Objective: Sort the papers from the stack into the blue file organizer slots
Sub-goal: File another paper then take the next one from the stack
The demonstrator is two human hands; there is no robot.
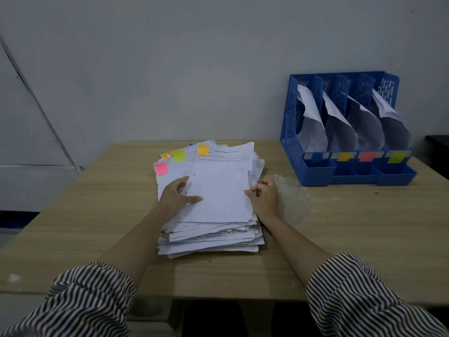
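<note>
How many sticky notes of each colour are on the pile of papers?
On the paper stack:
Orange sticky notes: 2 (one partly hidden)
Green sticky note: 1
Pink sticky note: 1
Total: 4

Looks like an office: a wooden desk (97, 215) against a bare grey wall (194, 69), paper stack (213, 203) centre-frame, blue file organizer (315, 171) right.

Both arms reach forward, striped sleeves (90, 297) pushed up. Left hand (176, 194) lies flat, fingers spread. Right hand (266, 197) is curled, fingertips pinched together.
</note>
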